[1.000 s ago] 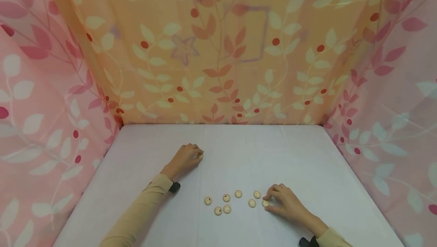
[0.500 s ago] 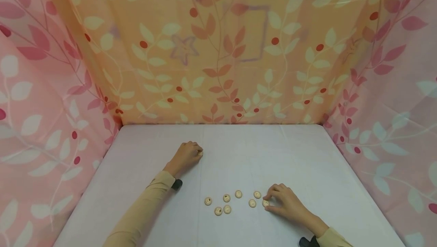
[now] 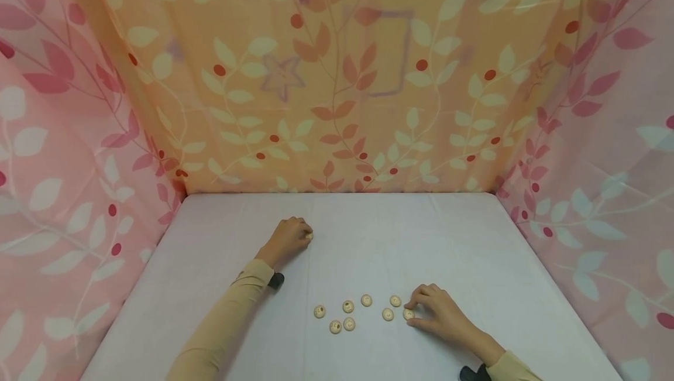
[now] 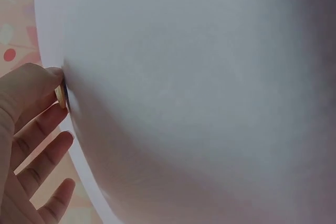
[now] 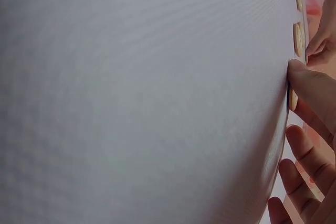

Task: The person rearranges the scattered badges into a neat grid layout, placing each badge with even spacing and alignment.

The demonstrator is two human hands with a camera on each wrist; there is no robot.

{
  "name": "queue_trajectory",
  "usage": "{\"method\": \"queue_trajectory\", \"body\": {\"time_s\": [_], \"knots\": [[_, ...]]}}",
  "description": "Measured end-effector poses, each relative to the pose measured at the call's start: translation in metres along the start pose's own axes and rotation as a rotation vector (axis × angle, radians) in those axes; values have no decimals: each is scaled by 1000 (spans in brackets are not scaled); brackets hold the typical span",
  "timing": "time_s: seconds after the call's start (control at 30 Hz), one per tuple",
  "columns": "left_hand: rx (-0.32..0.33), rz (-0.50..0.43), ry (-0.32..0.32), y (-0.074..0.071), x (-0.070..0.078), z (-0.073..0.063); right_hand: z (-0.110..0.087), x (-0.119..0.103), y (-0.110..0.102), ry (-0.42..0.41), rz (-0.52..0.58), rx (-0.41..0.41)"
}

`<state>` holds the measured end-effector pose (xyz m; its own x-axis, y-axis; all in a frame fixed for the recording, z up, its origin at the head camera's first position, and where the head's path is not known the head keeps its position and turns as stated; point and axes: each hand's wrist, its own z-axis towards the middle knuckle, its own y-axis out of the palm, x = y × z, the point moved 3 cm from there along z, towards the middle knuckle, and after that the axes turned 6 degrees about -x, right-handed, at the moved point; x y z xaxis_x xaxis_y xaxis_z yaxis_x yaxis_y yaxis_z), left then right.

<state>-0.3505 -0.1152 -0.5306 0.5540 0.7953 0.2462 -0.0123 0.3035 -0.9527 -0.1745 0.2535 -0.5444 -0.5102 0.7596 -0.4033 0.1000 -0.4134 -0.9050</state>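
Observation:
Toward the back left of the table, my left hand [image 3: 286,239] pinches a small round wooden disc [image 4: 60,94] between thumb and index finger. The disc is held close at the white surface, and its other fingers are spread apart. At the front right, my right hand [image 3: 441,312] holds a similar wooden disc [image 3: 408,314] by its edge with thumb and index finger. Beside that disc lie two more, a nearer one [image 3: 388,314] and one slightly farther back [image 3: 395,301]. Further left is a loose group of several discs [image 3: 349,323], some with dark marks on top.
A white cloth covers the table [image 3: 411,240]. Behind it hangs an orange leaf-patterned curtain [image 3: 337,76], with pink patterned curtains [image 3: 58,194] at both sides. Black wrist straps show at my sleeves [image 3: 221,316].
My left hand has slid slightly farther back with its disc. The right hand stays at its disc, and the loose discs keep their places.

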Motion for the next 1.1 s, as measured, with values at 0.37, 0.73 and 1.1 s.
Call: {"method": "queue_trajectory", "body": {"time_s": [0.37,0.73,1.1], "knots": [[0,-11,-6,2,-4,-1,1,0,1,-25,3,8],[22,-12,-2,1,3,-13,-1,-2,1,-17,1,2],[54,-48,6,-5,14,-37,-4,-1,1,-67,7,52]]}}
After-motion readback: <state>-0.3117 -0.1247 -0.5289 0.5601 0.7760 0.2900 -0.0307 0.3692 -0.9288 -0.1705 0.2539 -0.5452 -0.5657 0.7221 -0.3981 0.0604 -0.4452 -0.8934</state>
